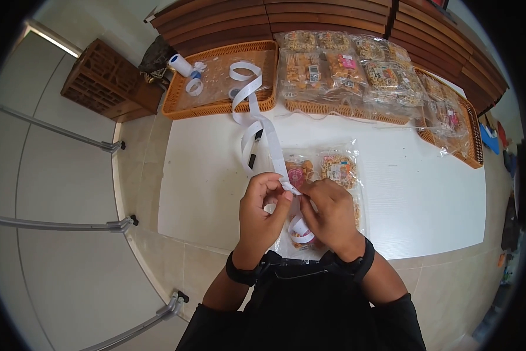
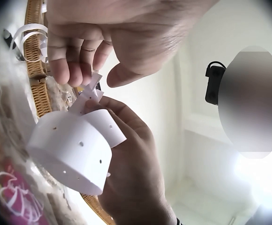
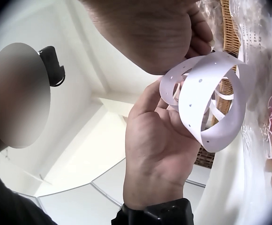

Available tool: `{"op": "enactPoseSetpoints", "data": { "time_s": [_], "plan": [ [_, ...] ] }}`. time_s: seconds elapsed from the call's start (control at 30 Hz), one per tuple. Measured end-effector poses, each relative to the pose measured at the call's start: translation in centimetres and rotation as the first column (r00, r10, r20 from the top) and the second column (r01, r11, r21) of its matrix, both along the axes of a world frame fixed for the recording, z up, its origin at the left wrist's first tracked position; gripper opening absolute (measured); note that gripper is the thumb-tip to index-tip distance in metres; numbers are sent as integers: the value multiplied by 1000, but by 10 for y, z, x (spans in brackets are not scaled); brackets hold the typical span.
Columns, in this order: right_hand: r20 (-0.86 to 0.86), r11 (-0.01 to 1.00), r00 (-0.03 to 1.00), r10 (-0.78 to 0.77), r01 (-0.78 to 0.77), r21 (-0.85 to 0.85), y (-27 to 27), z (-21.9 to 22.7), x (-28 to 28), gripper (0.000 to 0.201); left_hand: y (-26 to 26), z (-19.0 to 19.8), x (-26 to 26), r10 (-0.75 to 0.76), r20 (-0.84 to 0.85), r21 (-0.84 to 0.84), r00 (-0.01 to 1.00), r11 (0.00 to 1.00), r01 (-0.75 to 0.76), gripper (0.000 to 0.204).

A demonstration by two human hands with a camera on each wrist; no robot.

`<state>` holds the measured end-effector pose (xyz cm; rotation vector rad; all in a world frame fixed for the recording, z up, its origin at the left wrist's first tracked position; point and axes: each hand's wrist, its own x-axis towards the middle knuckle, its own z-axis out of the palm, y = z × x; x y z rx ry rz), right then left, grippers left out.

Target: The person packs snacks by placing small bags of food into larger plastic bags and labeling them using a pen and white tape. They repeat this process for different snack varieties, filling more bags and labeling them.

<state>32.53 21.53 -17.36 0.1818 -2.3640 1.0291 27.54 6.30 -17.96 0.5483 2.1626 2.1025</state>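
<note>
Both hands meet over a clear plastic bag of snack packs (image 1: 337, 168) on the white table. My left hand (image 1: 261, 210) pinches a white ribbon (image 1: 273, 140) with small dark specks between thumb and forefinger. Close beside it, my right hand (image 1: 333, 213) pinches the same ribbon with thumb and bent fingers. A folded crossing of the ribbon lies between the fingertips. One end of it curls in a wide loop (image 2: 70, 152) below the hands, shown also as a hanging ribbon loop (image 3: 206, 103) in the right wrist view. Its long tail runs away across the table.
A black marker pen (image 1: 256, 146) lies under the ribbon's tail. At the back left, a wicker tray (image 1: 168, 105) holds a white roll (image 1: 181, 65) and ribbon curls. More bagged snacks (image 1: 386, 76) fill wicker trays at the back and right. Folded metal legs (image 1: 58, 224) stand left.
</note>
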Motion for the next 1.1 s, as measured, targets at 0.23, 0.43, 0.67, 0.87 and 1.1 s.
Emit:
{"op": "enactPoseSetpoints", "data": {
  "time_s": [0.23, 0.43, 0.67, 0.87, 1.1],
  "plan": [
    [9, 1000, 1000, -9, 9, -1, -4, -2, 0, 15, -9, -5, -3, -2, 40, -32, 999, 999, 3, 29],
    [76, 994, 996, -55, 61, -89, 0, -3, 2, 14, -25, -7, 5, 9, 46, -59, 999, 998, -7, 33],
    [327, 918, 931, 165, -24, -395, -10, 5, 13, 21, -64, -14, 28, 81, 56, -136, 995, 988, -73, 33],
    [96, 947, 979, 181, -147, -286, -15, -2, 33, 29, -70, 9, 43, 192, 6, -60, 981, 980, -192, 31],
    [309, 665, 772, 555, -188, -723, 4, -2, 98, 25, -38, 24, 63, -368, -541, -410, 756, 900, 145, 30]
  ]
}}
